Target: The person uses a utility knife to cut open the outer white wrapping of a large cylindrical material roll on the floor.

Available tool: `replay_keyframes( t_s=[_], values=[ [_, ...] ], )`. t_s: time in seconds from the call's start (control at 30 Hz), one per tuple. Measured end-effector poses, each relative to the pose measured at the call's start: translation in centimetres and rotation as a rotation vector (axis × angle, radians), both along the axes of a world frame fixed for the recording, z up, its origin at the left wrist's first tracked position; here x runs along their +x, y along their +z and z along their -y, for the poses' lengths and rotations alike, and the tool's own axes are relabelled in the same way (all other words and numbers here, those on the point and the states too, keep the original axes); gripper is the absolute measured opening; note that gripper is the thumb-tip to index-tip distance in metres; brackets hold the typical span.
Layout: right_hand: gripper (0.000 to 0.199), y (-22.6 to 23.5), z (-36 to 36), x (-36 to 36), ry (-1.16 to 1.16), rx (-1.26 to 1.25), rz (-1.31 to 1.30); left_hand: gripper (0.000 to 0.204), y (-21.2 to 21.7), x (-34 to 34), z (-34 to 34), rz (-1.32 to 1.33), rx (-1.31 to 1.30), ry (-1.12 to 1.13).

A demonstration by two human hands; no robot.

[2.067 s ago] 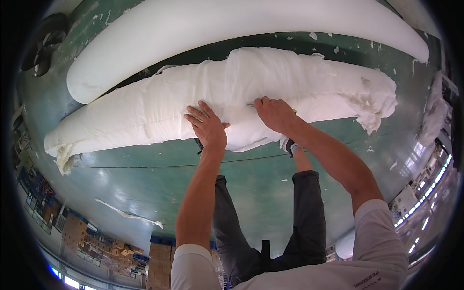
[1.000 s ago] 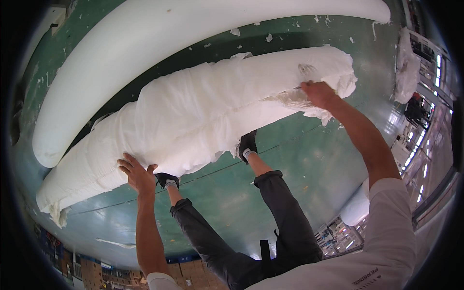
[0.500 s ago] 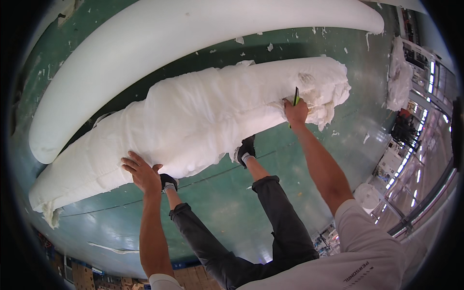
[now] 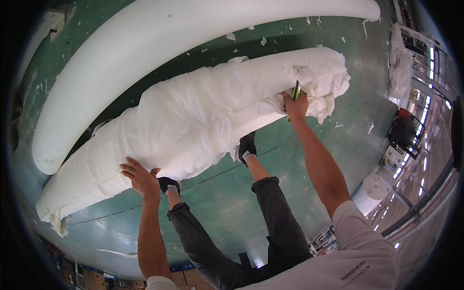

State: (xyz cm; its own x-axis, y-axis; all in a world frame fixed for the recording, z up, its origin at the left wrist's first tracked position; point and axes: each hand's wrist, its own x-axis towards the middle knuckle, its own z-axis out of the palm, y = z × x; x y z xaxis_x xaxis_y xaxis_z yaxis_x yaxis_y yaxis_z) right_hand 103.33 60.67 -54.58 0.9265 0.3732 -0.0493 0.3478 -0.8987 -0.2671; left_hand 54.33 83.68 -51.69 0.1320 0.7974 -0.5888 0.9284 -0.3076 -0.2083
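Note:
In front of me a long bulky roll (image 4: 188, 111) lies on the floor, wrapped in wrinkled white sheeting with ragged ends. My left hand (image 4: 142, 178) rests on its near side toward the left, fingers spread and nothing in them. Near the right end my right hand (image 4: 296, 104) is closed around a green and black utility knife (image 4: 296, 91), and it also touches the wrapping. The knife's dark tip points away from me. Whether those fingers also pinch the sheeting, I cannot tell.
Beyond the roll lies a long, smooth, curved white roll (image 4: 159, 36). White scraps (image 4: 231, 36) litter the green floor (image 4: 222, 193). My feet stand against the wrapped roll's near side. At the right are crumpled plastic sheeting (image 4: 400, 63) and a white roll (image 4: 374, 187).
The view has tilted slightly, shifting the whole scene. Both hands stay at nearly the same places on the wrapped roll, the right one still holding the utility knife.

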Motion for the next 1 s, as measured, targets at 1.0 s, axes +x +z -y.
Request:
replay_keyframes(
  t_s=[1.0],
  values=[
    [0.039, 4.5, 4.1, -6.3, 0.398, -0.222, -0.64, 0.126, 0.2, 0.7, -0.6, -0.03, -0.035, 0.02]
  ],
)
